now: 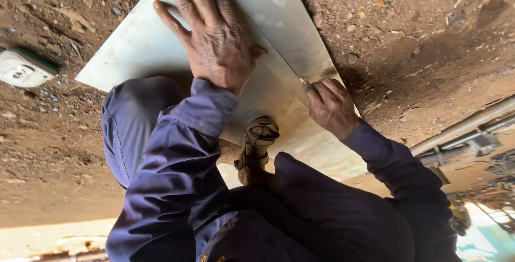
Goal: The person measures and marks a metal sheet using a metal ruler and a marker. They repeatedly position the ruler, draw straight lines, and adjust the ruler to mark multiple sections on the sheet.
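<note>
Pale sheet-metal panel [145, 47], one only, lies flat on red dirt ground [429, 42], far from the person's body. Left hand [212, 31] is spread flat, palm down, pressing it still. Right hand [330, 104] is clenched at the panel's right edge, w/ something thin pinched, can't tell what. Looks like marking or scoring; next move likely needs steady pressure. One sandalled foot [256, 146] rests near, one small white device [21, 69] far left.

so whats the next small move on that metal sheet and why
Probably draw the right hand a little further along the scored line. The left hand lies flat on the pale metal sheet, a sandalled foot rests on its near part, and the right hand's fingertips pinch something small at the line near the sheet's edge.
</note>
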{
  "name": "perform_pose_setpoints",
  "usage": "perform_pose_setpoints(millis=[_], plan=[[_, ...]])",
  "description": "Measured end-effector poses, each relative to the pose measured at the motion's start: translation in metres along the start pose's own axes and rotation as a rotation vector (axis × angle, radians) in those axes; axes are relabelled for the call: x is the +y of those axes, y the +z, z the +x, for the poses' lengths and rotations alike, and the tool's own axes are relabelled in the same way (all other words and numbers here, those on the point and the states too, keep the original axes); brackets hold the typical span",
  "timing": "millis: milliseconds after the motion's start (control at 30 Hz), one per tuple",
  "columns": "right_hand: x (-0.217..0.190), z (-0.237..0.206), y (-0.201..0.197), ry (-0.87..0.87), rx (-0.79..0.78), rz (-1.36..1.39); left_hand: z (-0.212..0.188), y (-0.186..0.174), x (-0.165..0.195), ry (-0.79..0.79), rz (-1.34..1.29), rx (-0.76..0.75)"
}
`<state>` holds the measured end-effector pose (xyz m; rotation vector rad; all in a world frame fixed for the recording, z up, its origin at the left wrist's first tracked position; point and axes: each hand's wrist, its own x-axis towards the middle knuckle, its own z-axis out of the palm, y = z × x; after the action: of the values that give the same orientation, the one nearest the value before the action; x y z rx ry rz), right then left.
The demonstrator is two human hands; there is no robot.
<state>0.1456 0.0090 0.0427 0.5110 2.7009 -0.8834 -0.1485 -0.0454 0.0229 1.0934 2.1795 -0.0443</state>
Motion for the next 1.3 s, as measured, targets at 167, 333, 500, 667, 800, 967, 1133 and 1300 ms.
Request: perform_pose_setpoints(millis=[167, 333, 500, 667, 800, 967, 1133, 1300], plan=[[-0.005, -0.001, -0.006, 0.092, 0.277, 0.236, 0.002, -0.006, 0.002, -0.019, -0.006, -0.031], [-0.025, -0.019, -0.006, 0.498, 0.574, 0.406, 0.002, -0.016, 0.011, -0.044, 0.083, -0.049], [-0.052, -0.043, 0.027, 0.458, 0.726, 0.515, -0.001, -0.019, 0.018, -0.052, 0.276, -0.054], [-0.083, -0.061, 0.063, 0.46, 0.794, 0.59, -0.026, -0.012, 0.01, -0.109, 0.508, -0.095], [-0.112, -0.061, 0.081, 0.411, 0.779, 0.662, -0.062, -0.003, 0.0, -0.141, 0.602, -0.147], [-0.147, -0.047, 0.095, 0.451, 0.718, 0.871, -0.084, 0.009, -0.02, -0.069, 0.762, -0.27], [-0.155, -0.021, 0.111, 0.39, 0.589, 1.167, -0.068, -0.015, -0.101, 0.0, 0.491, -0.138], [-0.149, 0.027, 0.119, 0.407, 0.574, 0.705, -0.072, -0.064, -0.202, -0.165, 0.468, 0.18]])
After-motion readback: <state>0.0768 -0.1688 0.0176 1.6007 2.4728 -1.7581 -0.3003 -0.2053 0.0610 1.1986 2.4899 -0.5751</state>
